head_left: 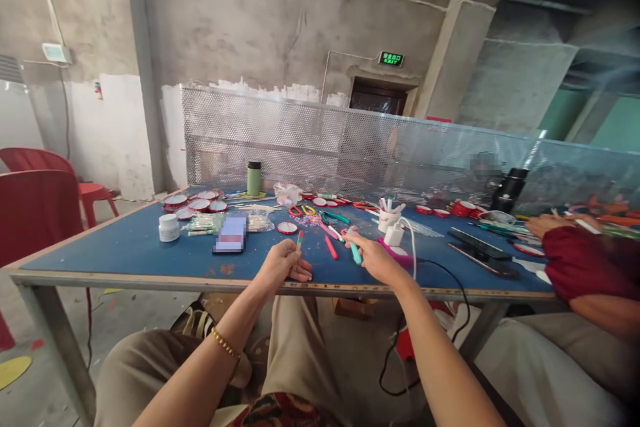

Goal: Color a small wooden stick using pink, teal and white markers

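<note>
My left hand [284,261] rests at the table's front edge, thumb and finger pinching a short slim stick [300,240] with a red tip and a green band. Its other fingers lie spread on the blue top. My right hand [374,257] is closed around a teal-handled tool [355,252], whose working end is too small to make out. Between the hands lies a red pen-like piece [331,247]. Behind it are teal-handled pliers or scissors [336,217] and a small pile of pink and purple bits [316,219]. A round white disc with a red rim [287,228] lies beyond my left hand.
A phone [231,235], a white jar [169,228], bagged sticks [257,221] and a green bottle [254,179] stand left. On the right are a cup of pens [387,219], a white charger [395,234] with cables, and a co-worker's red sleeve [580,260]. A perforated metal screen [300,133] runs behind.
</note>
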The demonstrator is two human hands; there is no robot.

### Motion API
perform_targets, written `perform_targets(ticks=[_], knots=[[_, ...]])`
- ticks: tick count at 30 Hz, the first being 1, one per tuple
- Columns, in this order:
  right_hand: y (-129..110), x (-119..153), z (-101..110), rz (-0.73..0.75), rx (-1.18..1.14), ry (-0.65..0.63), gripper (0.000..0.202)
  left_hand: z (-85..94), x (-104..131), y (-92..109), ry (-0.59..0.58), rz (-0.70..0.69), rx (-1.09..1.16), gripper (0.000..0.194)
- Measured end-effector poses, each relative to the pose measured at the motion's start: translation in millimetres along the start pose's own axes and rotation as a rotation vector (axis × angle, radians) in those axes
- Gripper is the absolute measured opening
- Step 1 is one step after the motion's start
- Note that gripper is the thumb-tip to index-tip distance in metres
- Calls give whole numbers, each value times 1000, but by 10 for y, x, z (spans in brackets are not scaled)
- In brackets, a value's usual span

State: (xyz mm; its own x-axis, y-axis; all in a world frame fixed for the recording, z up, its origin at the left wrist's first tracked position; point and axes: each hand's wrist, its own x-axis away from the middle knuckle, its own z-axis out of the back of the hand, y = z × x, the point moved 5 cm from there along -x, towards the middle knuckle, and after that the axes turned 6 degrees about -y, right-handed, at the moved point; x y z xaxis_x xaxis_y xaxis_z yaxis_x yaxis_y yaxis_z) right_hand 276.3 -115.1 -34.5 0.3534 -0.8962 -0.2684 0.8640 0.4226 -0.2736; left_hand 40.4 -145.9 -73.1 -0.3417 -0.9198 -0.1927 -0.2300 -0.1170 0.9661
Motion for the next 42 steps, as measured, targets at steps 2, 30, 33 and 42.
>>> perform_targets(ticks=[2,30,33,42], knots=[[-58,-37,-7,7,152,-13,72,-1,4,-3,-11,-6,2,25],[-160,-670,496,-204,482,81,31,-2,13,-24,-17,-25,-16,29],[-129,-814,351,-224,474,12,27,-2,9,-32,-23,-26,-14,30],[-123,-1130,-57,-307,478,-170,29,-11,6,-25,-35,-29,7,33]])
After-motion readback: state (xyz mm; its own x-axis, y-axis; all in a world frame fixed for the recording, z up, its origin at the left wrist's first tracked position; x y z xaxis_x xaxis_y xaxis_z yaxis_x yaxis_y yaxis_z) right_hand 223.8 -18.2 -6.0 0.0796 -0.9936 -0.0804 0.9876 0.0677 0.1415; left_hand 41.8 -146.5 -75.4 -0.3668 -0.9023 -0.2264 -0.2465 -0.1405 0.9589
